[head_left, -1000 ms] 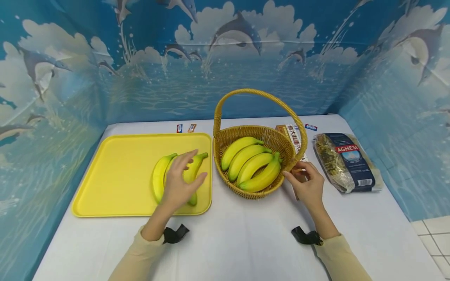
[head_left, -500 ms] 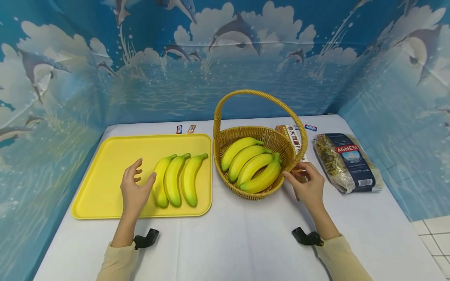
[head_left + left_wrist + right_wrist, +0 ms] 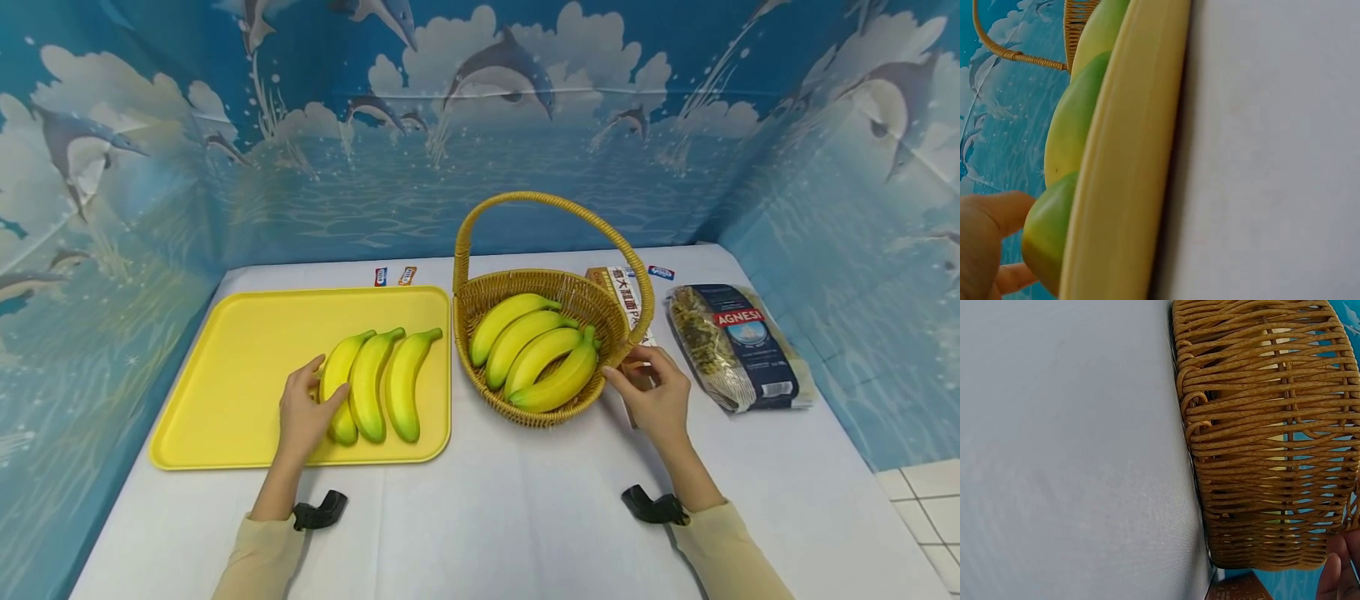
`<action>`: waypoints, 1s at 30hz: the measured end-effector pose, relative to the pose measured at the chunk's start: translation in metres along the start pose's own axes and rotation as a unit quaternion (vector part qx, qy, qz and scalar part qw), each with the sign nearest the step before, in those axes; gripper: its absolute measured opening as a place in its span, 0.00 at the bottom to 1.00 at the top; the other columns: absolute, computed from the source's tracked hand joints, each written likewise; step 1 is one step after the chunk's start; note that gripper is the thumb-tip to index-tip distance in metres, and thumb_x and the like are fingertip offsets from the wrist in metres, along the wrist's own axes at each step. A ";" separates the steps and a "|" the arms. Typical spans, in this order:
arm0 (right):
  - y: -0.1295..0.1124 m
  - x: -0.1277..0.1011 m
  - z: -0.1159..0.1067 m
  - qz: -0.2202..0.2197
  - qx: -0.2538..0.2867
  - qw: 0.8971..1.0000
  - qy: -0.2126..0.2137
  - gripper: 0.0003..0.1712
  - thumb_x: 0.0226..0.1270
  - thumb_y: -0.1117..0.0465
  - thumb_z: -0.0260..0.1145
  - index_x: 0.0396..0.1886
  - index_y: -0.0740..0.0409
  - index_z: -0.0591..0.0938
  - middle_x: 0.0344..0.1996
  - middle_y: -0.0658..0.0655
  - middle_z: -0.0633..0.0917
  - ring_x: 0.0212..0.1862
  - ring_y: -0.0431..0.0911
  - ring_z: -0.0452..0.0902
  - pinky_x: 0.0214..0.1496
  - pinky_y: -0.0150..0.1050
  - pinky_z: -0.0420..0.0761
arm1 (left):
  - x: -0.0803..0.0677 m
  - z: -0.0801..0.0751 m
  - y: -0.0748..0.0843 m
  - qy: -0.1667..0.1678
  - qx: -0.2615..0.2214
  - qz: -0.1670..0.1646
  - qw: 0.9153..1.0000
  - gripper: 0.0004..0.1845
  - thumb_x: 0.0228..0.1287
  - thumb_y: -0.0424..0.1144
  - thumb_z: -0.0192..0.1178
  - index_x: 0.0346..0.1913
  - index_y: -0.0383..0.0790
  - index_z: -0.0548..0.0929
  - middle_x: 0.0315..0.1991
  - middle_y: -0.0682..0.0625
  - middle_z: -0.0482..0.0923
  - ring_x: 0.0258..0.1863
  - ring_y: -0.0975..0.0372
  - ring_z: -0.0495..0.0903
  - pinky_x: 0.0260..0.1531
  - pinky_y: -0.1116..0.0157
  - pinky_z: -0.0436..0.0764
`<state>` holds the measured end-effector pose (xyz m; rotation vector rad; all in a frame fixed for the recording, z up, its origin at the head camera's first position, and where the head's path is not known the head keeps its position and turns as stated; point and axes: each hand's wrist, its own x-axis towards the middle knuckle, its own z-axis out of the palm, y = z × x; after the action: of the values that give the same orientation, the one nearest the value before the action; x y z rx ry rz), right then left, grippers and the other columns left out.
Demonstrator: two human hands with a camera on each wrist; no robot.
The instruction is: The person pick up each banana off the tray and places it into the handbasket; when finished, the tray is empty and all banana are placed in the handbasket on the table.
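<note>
My left hand (image 3: 303, 417) is at the leftmost of three bananas (image 3: 339, 375) on the right part of a yellow tray (image 3: 232, 367). Its thumb lies over the banana and its fingers are on the left side; the left wrist view shows thumb and finger touching the greenish banana end (image 3: 1050, 231). The other two bananas, a middle one (image 3: 367, 392) and a right one (image 3: 405, 392), lie alongside. With thumb and fingers, my right hand (image 3: 658, 396) pinches the right rim of a wicker basket (image 3: 581, 292) that has a tall arched handle. Several bananas (image 3: 532, 358) lie inside it.
A clear bag of pasta (image 3: 738, 346) lies at the right. Behind the basket is a partly hidden box (image 3: 624, 292) with printed lettering. Small wrappers (image 3: 393, 276) are at the table's back edge. A dolphin-print curtain (image 3: 495, 167) encloses the white table (image 3: 465, 517).
My left hand has moved left from above the bananas, uncovering all three, then come back right onto the leftmost one. My right hand has stayed at the basket rim.
</note>
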<state>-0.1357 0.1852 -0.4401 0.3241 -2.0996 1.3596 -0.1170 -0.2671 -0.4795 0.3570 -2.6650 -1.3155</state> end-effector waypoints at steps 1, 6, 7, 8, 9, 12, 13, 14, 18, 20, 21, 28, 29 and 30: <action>0.000 0.000 0.000 0.000 0.000 1.000 0.000 0.19 0.41 0.85 0.72 0.38 0.79 0.81 0.30 0.72 0.80 0.33 0.36 0.77 0.38 0.21 0.77 | 0.001 0.001 -0.002 -0.006 0.007 -0.007 1.000 0.34 0.65 0.39 0.63 0.72 0.37 0.65 0.67 0.35 0.63 0.60 0.45 0.67 0.58 0.47 0.69; 0.002 -0.001 -0.001 0.005 0.005 1.000 -0.002 0.19 0.41 0.84 0.72 0.38 0.79 0.81 0.30 0.73 0.80 0.33 0.34 0.76 0.38 0.21 0.77 | 0.002 0.003 -0.005 -0.008 0.016 -0.021 1.000 0.34 0.65 0.40 0.63 0.71 0.37 0.66 0.59 0.35 0.70 0.56 0.47 0.70 0.55 0.51 0.68; 0.002 -0.001 -0.001 0.006 0.006 1.000 -0.002 0.19 0.42 0.84 0.72 0.38 0.79 0.81 0.30 0.73 0.80 0.33 0.33 0.76 0.37 0.21 0.77 | 0.003 0.004 -0.005 -0.004 0.014 -0.022 1.000 0.33 0.64 0.39 0.63 0.71 0.37 0.66 0.57 0.35 0.71 0.54 0.47 0.71 0.54 0.52 0.69; 0.002 -0.001 -0.001 0.007 0.007 1.000 -0.002 0.19 0.42 0.84 0.72 0.38 0.79 0.81 0.30 0.72 0.80 0.33 0.33 0.76 0.37 0.22 0.77 | 0.003 0.004 -0.005 0.000 0.011 -0.023 1.000 0.33 0.64 0.38 0.63 0.71 0.37 0.67 0.56 0.36 0.72 0.52 0.48 0.71 0.53 0.53 0.70; 0.002 -0.001 -0.001 0.007 0.008 1.000 -0.002 0.19 0.42 0.84 0.72 0.38 0.79 0.81 0.30 0.72 0.80 0.32 0.33 0.76 0.37 0.22 0.77 | 0.003 0.005 -0.005 0.005 0.009 -0.023 1.000 0.33 0.63 0.38 0.64 0.70 0.37 0.67 0.54 0.36 0.73 0.51 0.48 0.72 0.51 0.54 0.70; 0.003 -0.001 -0.001 0.008 0.008 1.000 0.000 0.19 0.42 0.84 0.72 0.38 0.78 0.82 0.30 0.67 0.81 0.32 0.34 0.76 0.36 0.22 0.77 | 0.004 0.004 -0.004 0.022 0.006 -0.028 0.999 0.32 0.62 0.37 0.64 0.69 0.36 0.69 0.52 0.36 0.74 0.49 0.48 0.74 0.49 0.55 0.72; 0.003 -0.001 0.000 0.007 0.007 1.000 0.000 0.19 0.42 0.84 0.72 0.38 0.78 0.82 0.30 0.65 0.81 0.32 0.36 0.76 0.36 0.22 0.77 | 0.005 0.003 -0.003 0.030 0.004 -0.029 0.999 0.31 0.62 0.37 0.64 0.68 0.36 0.71 0.52 0.36 0.74 0.49 0.48 0.74 0.49 0.55 0.72; 0.003 -0.001 0.000 0.007 0.007 1.000 0.000 0.19 0.42 0.84 0.72 0.39 0.78 0.82 0.31 0.64 0.81 0.32 0.38 0.77 0.36 0.23 0.77 | 0.005 0.002 -0.002 0.039 0.003 -0.030 0.999 0.30 0.62 0.37 0.64 0.68 0.36 0.71 0.52 0.36 0.74 0.49 0.48 0.74 0.49 0.54 0.72; 0.002 -0.002 0.000 0.007 0.002 1.000 -0.002 0.19 0.42 0.84 0.72 0.39 0.78 0.82 0.31 0.64 0.81 0.32 0.40 0.77 0.36 0.23 0.77 | 0.004 -0.007 0.009 0.082 -0.011 -0.018 0.996 0.28 0.60 0.36 0.64 0.65 0.37 0.75 0.52 0.37 0.74 0.49 0.49 0.74 0.48 0.58 0.72; 0.002 -0.002 0.001 0.006 -0.001 1.000 -0.002 0.19 0.42 0.84 0.73 0.39 0.78 0.82 0.31 0.66 0.81 0.32 0.39 0.77 0.36 0.23 0.77 | 0.004 -0.011 0.019 0.101 -0.022 -0.001 0.995 0.28 0.59 0.35 0.65 0.64 0.38 0.76 0.51 0.38 0.75 0.48 0.51 0.74 0.46 0.63 0.73; 0.002 -0.002 0.001 0.005 -0.002 1.000 -0.002 0.19 0.41 0.84 0.73 0.39 0.78 0.82 0.31 0.67 0.81 0.32 0.38 0.77 0.36 0.23 0.77 | 0.004 -0.012 0.025 0.109 -0.028 0.010 0.994 0.28 0.58 0.35 0.65 0.64 0.39 0.77 0.50 0.39 0.75 0.47 0.53 0.74 0.45 0.67 0.73; 0.002 -0.001 0.000 0.000 -0.001 1.000 0.001 0.19 0.41 0.84 0.72 0.38 0.79 0.81 0.31 0.67 0.81 0.31 0.45 0.77 0.36 0.23 0.77 | 0.004 0.000 0.088 0.108 -0.081 0.121 0.983 0.27 0.53 0.34 0.68 0.60 0.40 0.81 0.46 0.41 0.78 0.42 0.60 0.76 0.37 0.80 0.73; 0.003 -0.001 0.000 0.001 0.000 1.000 0.000 0.19 0.41 0.84 0.72 0.38 0.79 0.81 0.31 0.67 0.81 0.31 0.46 0.77 0.36 0.23 0.77 | 0.005 0.005 0.098 0.097 -0.086 0.138 0.982 0.27 0.52 0.34 0.69 0.60 0.40 0.82 0.46 0.41 0.79 0.42 0.59 0.77 0.37 0.78 0.75; 0.003 -0.001 0.000 0.001 0.001 1.000 0.000 0.19 0.41 0.84 0.72 0.39 0.79 0.81 0.31 0.68 0.81 0.31 0.47 0.77 0.36 0.23 0.77 | 0.005 0.010 0.107 0.086 -0.089 0.154 0.980 0.27 0.52 0.34 0.69 0.59 0.40 0.82 0.46 0.41 0.79 0.42 0.58 0.78 0.38 0.75 0.77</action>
<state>-0.1364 0.1863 -0.4429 0.3234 -2.0994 1.3619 -0.1403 -0.1976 -0.4001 0.0288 -2.3231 -1.3426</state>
